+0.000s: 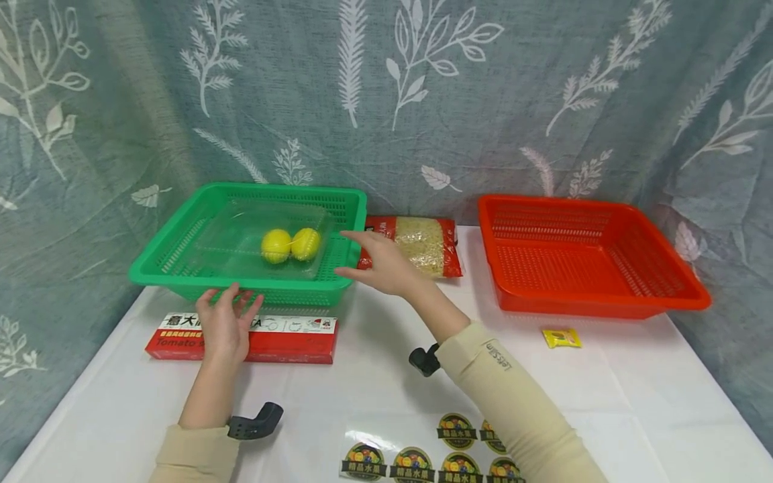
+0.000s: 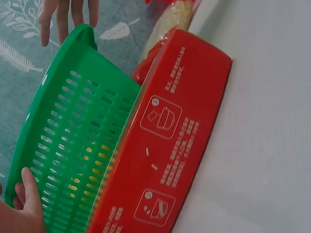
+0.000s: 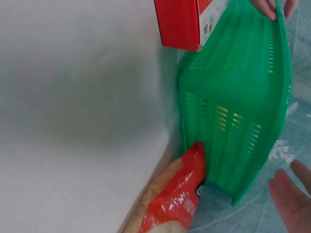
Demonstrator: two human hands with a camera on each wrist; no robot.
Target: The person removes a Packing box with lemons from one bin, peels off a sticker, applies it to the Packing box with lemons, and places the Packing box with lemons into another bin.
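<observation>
A green plastic basket (image 1: 302, 284) stands at the back left, with a clear plastic box (image 1: 232, 231) and two round yellow fruits (image 1: 276, 246) in it. At its front rim is my left hand (image 1: 225, 329), thumb outside and fingertips over the edge; the right wrist view shows the rim between them. My right hand (image 1: 386, 263) is beside the basket's right end, thumb and fingers spread, nothing in its grasp. Under the left hand lies a red-and-white box (image 1: 290, 341) marked "Tomato", along the basket's front. Behind the right hand is a red bag of pale pasta (image 1: 419, 241).
A red plastic basket (image 1: 598, 305) stands at the back right. In front of it lies a small yellow packet (image 1: 561, 337). A sheet of round fruit stickers (image 1: 412, 464) lies at the near edge, partly under the right sleeve. A grey-green curtain (image 1: 290, 87) hangs behind the table.
</observation>
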